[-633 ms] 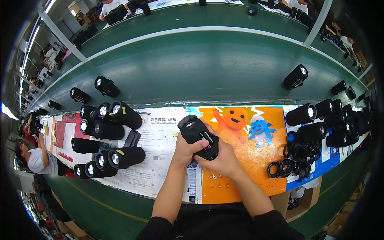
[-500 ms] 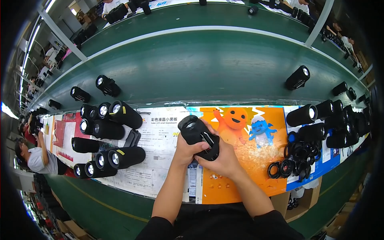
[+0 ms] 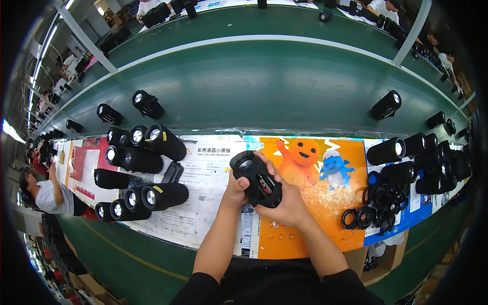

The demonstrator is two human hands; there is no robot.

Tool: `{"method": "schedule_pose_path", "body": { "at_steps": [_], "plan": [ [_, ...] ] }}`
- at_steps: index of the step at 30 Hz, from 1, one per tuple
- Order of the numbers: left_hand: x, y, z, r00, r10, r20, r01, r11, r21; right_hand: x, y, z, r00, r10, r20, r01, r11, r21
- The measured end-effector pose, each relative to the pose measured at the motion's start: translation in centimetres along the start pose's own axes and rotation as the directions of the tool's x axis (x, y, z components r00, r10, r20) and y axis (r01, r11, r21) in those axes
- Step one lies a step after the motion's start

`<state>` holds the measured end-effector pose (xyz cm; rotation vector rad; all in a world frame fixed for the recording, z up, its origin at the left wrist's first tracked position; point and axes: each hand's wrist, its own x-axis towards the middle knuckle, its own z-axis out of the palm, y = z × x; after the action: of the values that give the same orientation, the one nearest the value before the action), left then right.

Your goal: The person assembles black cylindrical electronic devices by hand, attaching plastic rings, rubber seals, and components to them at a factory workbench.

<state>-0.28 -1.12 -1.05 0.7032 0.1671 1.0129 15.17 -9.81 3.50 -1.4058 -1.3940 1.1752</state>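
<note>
Both my hands are wrapped round a black cylindrical portable speaker (image 3: 260, 184) above the middle of the bench. The speaker tilts, its round silver-centred end toward the upper left and a red-and-white printed panel on its side facing up. My left hand (image 3: 235, 194) grips its left side, thumb pressed on the body. My right hand (image 3: 291, 204) closes round the right side and lower end, with fingers showing behind the top edge. To the left, several similar black speakers (image 3: 165, 196) lie in a cluster beside a flat black part (image 3: 174, 172).
Black rings (image 3: 349, 219) and more black speakers (image 3: 386, 150) are piled on the right. Speakers also stand on the green belt (image 3: 254, 86) beyond the bench. A cardboard box (image 3: 394, 259) sits below the bench at right. Another person (image 3: 51, 197) is at the far left.
The speaker has turned in my hands, so its printed side panel now shows more fully. My left thumb has drawn back from that panel. The whole view has shifted slightly.
</note>
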Motion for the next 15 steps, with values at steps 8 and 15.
{"method": "schedule_pose_path", "body": {
  "at_steps": [8,15],
  "plan": [
    [0.1,-0.2,0.3,0.999,-0.019,-0.028,0.019,1.000,-0.004,0.0,0.7,0.0,1.000,0.021,0.021,-0.021,0.999,0.024],
    [0.1,0.1,0.5,1.000,0.003,-0.016,-0.003,1.000,0.013,0.1,1.1,0.3,1.000,0.006,-0.006,-0.006,1.000,0.027]
  ]
}}
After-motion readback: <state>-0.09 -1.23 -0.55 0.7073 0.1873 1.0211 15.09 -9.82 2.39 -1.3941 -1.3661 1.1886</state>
